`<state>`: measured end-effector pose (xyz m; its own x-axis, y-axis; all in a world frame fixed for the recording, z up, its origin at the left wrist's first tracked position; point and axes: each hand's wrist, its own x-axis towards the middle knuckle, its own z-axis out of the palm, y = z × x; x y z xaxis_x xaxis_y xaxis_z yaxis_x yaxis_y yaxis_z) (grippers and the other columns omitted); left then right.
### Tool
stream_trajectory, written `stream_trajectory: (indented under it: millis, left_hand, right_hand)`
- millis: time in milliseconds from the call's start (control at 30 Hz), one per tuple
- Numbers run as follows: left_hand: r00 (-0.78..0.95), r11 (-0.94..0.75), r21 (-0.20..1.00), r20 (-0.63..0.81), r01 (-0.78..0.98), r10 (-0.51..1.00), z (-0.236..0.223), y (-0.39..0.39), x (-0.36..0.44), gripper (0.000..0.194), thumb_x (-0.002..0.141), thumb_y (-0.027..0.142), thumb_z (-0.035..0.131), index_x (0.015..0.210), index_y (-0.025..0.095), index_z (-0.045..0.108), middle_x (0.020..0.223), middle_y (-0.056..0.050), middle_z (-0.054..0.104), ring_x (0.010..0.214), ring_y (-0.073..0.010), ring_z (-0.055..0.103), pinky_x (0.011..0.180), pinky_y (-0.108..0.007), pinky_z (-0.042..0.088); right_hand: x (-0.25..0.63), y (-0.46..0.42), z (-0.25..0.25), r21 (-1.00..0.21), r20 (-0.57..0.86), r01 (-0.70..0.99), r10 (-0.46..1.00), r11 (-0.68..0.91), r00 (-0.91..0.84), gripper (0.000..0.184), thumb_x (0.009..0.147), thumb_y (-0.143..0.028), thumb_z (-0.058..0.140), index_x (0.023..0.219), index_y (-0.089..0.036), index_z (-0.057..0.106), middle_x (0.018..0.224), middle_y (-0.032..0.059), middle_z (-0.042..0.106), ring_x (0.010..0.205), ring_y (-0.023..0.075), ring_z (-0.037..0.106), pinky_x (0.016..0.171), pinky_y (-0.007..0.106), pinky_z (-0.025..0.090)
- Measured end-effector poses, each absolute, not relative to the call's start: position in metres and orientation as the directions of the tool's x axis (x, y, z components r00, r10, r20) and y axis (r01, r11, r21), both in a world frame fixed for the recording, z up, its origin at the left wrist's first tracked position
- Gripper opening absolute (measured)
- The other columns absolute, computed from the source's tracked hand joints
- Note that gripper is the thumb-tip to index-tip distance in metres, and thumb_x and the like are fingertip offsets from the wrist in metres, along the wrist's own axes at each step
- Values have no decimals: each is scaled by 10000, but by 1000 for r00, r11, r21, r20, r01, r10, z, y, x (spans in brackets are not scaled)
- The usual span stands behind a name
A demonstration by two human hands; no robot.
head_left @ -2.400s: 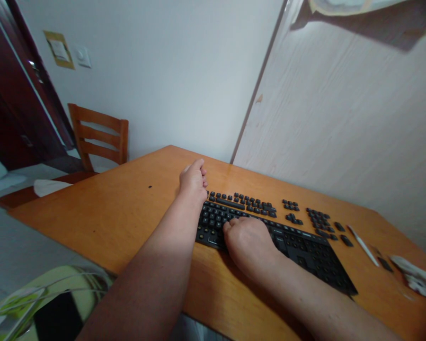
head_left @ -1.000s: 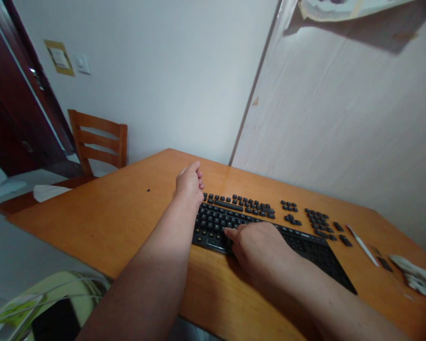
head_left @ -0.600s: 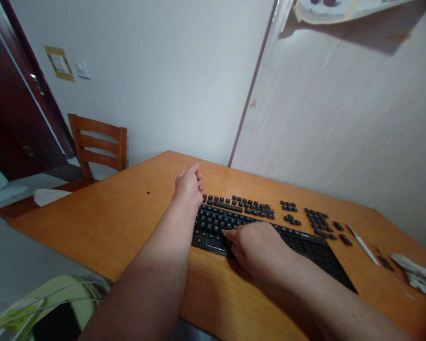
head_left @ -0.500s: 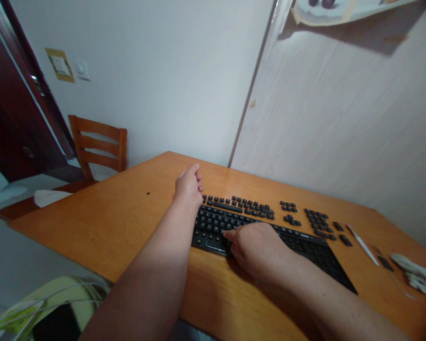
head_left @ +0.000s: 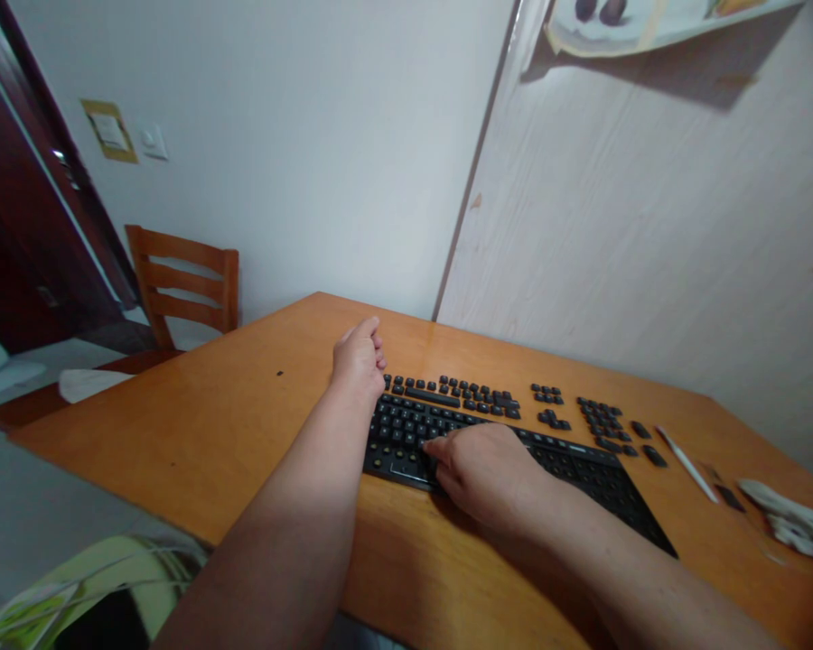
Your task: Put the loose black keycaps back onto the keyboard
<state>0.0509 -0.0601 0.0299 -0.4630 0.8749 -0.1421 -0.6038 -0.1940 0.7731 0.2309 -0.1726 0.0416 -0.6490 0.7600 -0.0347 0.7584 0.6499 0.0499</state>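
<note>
A black keyboard (head_left: pixel 397 466) lies near the table's front edge. Keycaps fill much of its left part; the lowest left row and the right part show bare key seats. My right hand (head_left: pixel 484 465) is over its middle, index fingertip touching a key in the lower letter rows. Its other fingers curl under, so whatever they hold is hidden. My left hand (head_left: pixel 358 354) is closed beyond the keyboard's back left corner, thumb uppermost; its palm faces away from view. Loose black keycaps (head_left: pixel 474 391) lie in rows behind the keyboard, including a long spacebar (head_left: pixel 432 396).
More loose keycaps (head_left: pixel 602 420) sit behind the keyboard's right end. Farther right are a white pen-like stick (head_left: pixel 687 465), a small dark flat piece (head_left: pixel 730 497) and a crumpled whitish cloth (head_left: pixel 789 519). A wooden chair (head_left: pixel 186 280) stands at the left; the wall borders the table's back.
The view has shifted slightly. Both hands keep their places, the right fingertip on about the same spot of the keyboard.
</note>
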Motion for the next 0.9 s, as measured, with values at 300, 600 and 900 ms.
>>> stream_trajectory:
  millis: [300, 600, 900]
  left_hand:
    - [-447, -189, 774, -133, -604, 885, 29, -60, 52, 211, 718, 264, 667, 713, 197, 468, 499, 94, 413, 340, -37, 262, 373, -199, 167]
    - [-423, -185, 765, -124, -617, 898, 29, -60, 52, 222, 700, 273, 680, 706, 196, 472, 491, 97, 406, 336, -38, 265, 369, -193, 173]
    - [-407, -192, 752, -110, -631, 907, 29, -60, 52, 234, 691, 261, 687, 699, 197, 462, 486, 96, 413, 337, -40, 267, 364, -195, 170]
  right_hand:
    - [253, -145, 59, -86, 48, 842, 847, 532, -530, 296, 913, -294, 479, 1021, -273, 753, 965, 35, 764, 870, 207, 686, 730, 292, 442]
    - [264, -95, 62, -187, 88, 890, 910, 415, -405, 250, 884, -335, 553, 989, -247, 762, 855, 43, 746, 740, 179, 636, 606, 279, 378]
    - [258, -30, 39, -165, 15, 936, 949, 312, -314, 214, 819, -305, 641, 960, -225, 780, 953, 71, 751, 860, 208, 650, 660, 279, 416]
